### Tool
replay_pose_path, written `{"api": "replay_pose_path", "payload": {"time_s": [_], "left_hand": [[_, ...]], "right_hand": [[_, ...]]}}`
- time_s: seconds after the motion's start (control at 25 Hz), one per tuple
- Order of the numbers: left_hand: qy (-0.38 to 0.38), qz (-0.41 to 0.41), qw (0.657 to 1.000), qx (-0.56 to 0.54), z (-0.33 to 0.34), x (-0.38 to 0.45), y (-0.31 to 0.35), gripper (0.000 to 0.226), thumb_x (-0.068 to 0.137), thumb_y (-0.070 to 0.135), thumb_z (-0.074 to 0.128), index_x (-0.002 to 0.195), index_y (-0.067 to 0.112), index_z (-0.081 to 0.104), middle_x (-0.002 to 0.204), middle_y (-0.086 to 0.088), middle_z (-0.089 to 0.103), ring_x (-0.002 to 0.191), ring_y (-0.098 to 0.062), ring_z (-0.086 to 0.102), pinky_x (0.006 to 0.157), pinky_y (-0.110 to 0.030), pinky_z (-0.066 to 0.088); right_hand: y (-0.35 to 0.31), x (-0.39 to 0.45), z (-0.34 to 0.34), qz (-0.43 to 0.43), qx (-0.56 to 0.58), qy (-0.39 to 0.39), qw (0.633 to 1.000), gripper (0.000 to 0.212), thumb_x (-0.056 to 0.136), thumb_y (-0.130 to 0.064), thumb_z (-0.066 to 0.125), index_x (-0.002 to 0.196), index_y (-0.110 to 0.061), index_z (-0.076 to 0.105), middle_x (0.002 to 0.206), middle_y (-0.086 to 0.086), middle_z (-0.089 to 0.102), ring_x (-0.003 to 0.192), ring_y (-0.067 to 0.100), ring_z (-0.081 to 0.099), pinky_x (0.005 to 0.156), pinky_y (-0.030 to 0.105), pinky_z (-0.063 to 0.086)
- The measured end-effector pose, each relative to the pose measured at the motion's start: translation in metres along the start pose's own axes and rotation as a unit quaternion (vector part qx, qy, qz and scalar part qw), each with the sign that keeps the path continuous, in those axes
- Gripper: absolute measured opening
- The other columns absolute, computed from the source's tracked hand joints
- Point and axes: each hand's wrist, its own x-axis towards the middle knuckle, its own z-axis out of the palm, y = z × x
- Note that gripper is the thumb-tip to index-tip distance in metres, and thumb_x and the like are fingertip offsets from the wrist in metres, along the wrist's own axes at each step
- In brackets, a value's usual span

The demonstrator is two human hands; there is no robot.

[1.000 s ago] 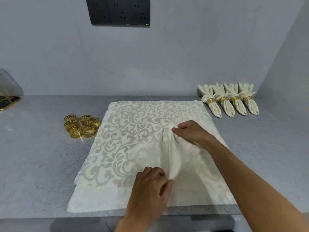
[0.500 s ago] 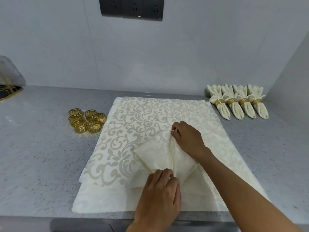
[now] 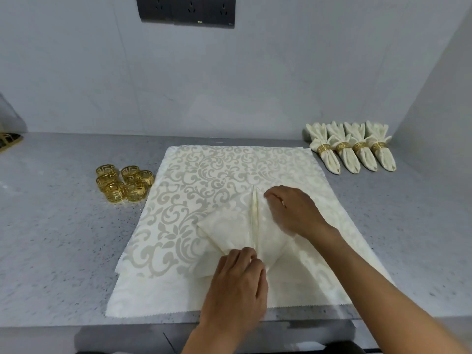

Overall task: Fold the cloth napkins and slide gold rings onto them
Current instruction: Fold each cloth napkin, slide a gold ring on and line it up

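Two hands pleating a cream napkin on a stack of flat napkins.

The partly folded napkin [image 3: 245, 226] lies at the centre of the grey counter [image 3: 58, 241], on top of the patterned napkin stack [image 3: 194, 180], with a raised central pleat running from 12 to 6 o'clock. The left hand [image 3: 237, 284], at the napkin's 6 o'clock end, pinches the near end of the pleat with curled fingers. The right hand [image 3: 293, 213], at the napkin's 2 o'clock side, presses on the fold beside the pleat's far end; whether its fingertips pinch the cloth cannot be told. At 10 o'clock from the napkin sits a cluster of loose gold rings [image 3: 125, 185], just beside the stack's left edge. At 2 o'clock, near the back wall, four finished ringed napkins [image 3: 352, 149] lie side by side. Black wall sockets [image 3: 186, 8] sit at 12 o'clock.
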Motion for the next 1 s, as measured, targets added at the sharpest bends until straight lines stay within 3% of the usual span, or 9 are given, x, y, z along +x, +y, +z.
{"api": "replay_pose_path", "payload": {"time_s": [0.08, 0.16, 0.28, 0.4, 0.52, 0.64, 0.76, 0.88, 1.0], "left_hand": [[-0.007, -0.004, 1.000, -0.005, -0.001, 0.001, 0.000, 0.018, 0.091, 0.028, 0.048, 0.083, 0.022, 0.063, 0.099, 0.009, 0.056, 0.091, -0.012, 0.052, 0.077, -0.031, 0.049], [-0.011, -0.011, 0.999, -0.030, -0.006, 0.001, 0.003, 0.021, 0.092, 0.033, 0.048, 0.089, 0.023, 0.066, 0.106, 0.010, 0.056, 0.097, -0.010, 0.053, 0.081, -0.029, 0.049], [0.013, -0.020, 0.997, -0.076, -0.025, 0.010, -0.001, 0.024, 0.096, 0.033, 0.044, 0.106, 0.023, 0.064, 0.119, 0.009, 0.056, 0.109, -0.009, 0.050, 0.092, -0.029, 0.043], [0.014, -0.106, 0.991, -0.082, -0.036, 0.039, -0.041, 0.023, 0.097, 0.020, 0.044, 0.116, 0.024, 0.056, 0.122, 0.010, 0.052, 0.115, -0.010, 0.045, 0.099, -0.032, 0.035], [-0.115, -0.183, 0.976, -0.025, -0.039, 0.062, -0.075, 0.029, 0.101, 0.027, 0.037, 0.124, 0.030, 0.054, 0.127, 0.007, 0.052, 0.121, -0.019, 0.044, 0.101, -0.037, 0.031], [-0.153, -0.203, 0.963, -0.085, -0.052, 0.055, -0.063, 0.025, 0.101, 0.033, 0.041, 0.117, 0.034, 0.060, 0.111, 0.011, 0.059, 0.112, -0.013, 0.052, 0.093, -0.031, 0.035], [-0.195, -0.192, 0.942, -0.193, -0.064, 0.027, -0.035, 0.017, 0.097, 0.038, 0.053, 0.105, 0.034, 0.066, 0.086, 0.015, 0.066, 0.080, 0.000, 0.063, 0.070, -0.017, 0.044], [-0.149, -0.090, 0.981, -0.083, -0.054, 0.005, -0.028, 0.031, 0.096, 0.044, 0.050, 0.117, 0.027, 0.064, 0.114, 0.017, 0.053, 0.105, 0.002, 0.047, 0.088, -0.014, 0.037], [-0.151, -0.008, 0.988, -0.031, -0.044, 0.005, -0.039, 0.059, 0.088, 0.060, 0.027, 0.130, 0.030, 0.055, 0.149, 0.018, 0.032, 0.136, 0.000, 0.018, 0.103, -0.018, 0.014]], "right_hand": [[-0.006, -0.016, 0.013, -0.014, -0.076, -0.090, 0.993, 0.030, 0.102, -0.031, 0.036, 0.110, -0.018, 0.061, 0.113, -0.007, 0.060, 0.103, 0.021, 0.056, 0.086, 0.038, 0.045], [-0.008, -0.020, 0.024, -0.032, -0.122, -0.103, 0.987, 0.033, 0.103, -0.036, 0.032, 0.118, -0.020, 0.056, 0.124, -0.006, 0.055, 0.115, 0.022, 0.051, 0.090, 0.039, 0.040], [-0.014, -0.034, 0.019, -0.019, -0.094, -0.011, 0.995, 0.051, 0.099, -0.041, 0.022, 0.125, -0.020, 0.061, 0.140, 0.000, 0.053, 0.131, 0.024, 0.046, 0.106, 0.043, 0.037], [-0.023, -0.084, 0.001, 0.034, -0.082, 0.137, 0.987, 0.041, 0.094, -0.037, 0.034, 0.112, -0.019, 0.067, 0.122, 0.001, 0.063, 0.104, 0.028, 0.060, 0.085, 0.042, 0.047], [-0.037, -0.131, -0.002, 0.108, -0.063, 0.063, 0.990, 0.039, 0.096, -0.047, 0.035, 0.122, -0.029, 0.059, 0.124, -0.011, 0.056, 0.102, 0.019, 0.057, 0.085, 0.039, 0.043], [-0.034, -0.125, -0.003, 0.116, 0.015, 0.027, 0.993, 0.039, 0.098, -0.052, 0.035, 0.126, -0.032, 0.053, 0.122, -0.017, 0.054, 0.106, 0.013, 0.054, 0.090, 0.037, 0.040], [-0.018, -0.094, -0.014, 0.112, 0.100, 0.027, 0.988, 0.032, 0.097, -0.048, 0.044, 0.113, -0.026, 0.061, 0.112, -0.012, 0.060, 0.102, 0.013, 0.058, 0.084, 0.032, 0.043], [-0.014, -0.086, -0.019, 0.078, 0.130, -0.050, 0.987, 0.025, 0.096, -0.040, 0.056, 0.113, -0.025, 0.065, 0.111, -0.018, 0.059, 0.103, 0.005, 0.055, 0.086, 0.023, 0.039], [-0.017, -0.099, -0.010, 0.024, 0.055, -0.026, 0.998, 0.027, 0.090, -0.035, 0.067, 0.112, -0.020, 0.067, 0.109, -0.016, 0.061, 0.099, 0.004, 0.053, 0.086, 0.021, 0.038]]}}
